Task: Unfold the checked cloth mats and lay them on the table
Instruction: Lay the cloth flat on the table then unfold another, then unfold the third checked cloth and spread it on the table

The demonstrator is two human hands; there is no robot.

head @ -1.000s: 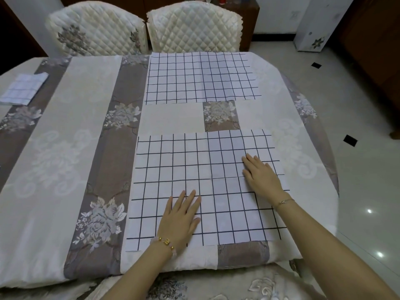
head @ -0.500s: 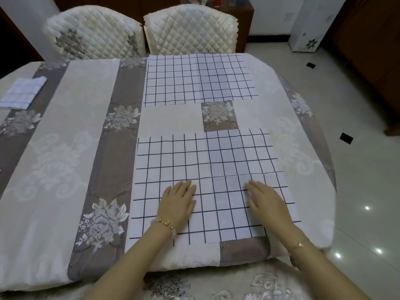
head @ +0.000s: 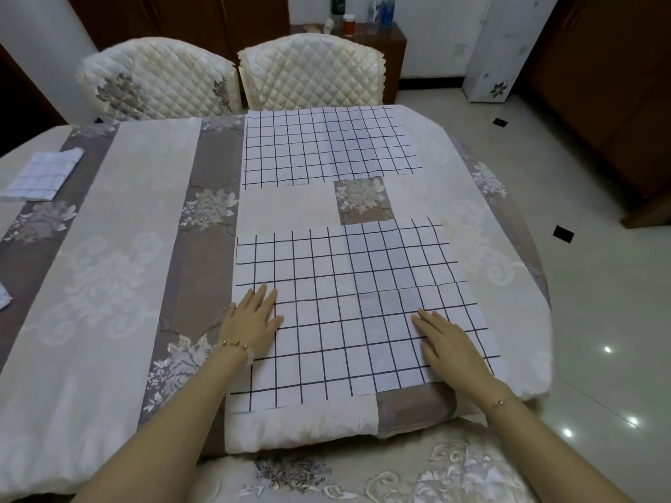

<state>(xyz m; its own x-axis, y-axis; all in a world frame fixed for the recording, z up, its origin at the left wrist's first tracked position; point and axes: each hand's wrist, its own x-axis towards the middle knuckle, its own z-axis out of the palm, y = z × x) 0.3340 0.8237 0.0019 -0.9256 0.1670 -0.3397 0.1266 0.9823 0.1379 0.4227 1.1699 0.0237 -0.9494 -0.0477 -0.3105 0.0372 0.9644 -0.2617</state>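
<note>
White cloth ruled with dark lines, the near mat [head: 356, 306] lies unfolded on the counter [head: 109, 285], directly under both palms. The left hand [head: 254, 321] rests flat on the mat's left edge. The right hand [head: 450, 339] lies flat towards its right edge. Each grip is fully open, with fingers straight and close together, holding nothing and only pressing on the cloth. Beyond the fingertips, across a strip of uncovered counter, a second mat [head: 326, 147] is already spread. Well off to the left of the left hand, a folded mat [head: 43, 172] waits.

The step in hand looks like smoothing. To do it well, sweep the palms from the middle out toward the edges with light, even pressure. That should flatten the fold creases without sliding the whole cloth across the counter. Before lifting off, check that its edges run parallel to the second mat's lines. The folded one probably comes next.
</note>
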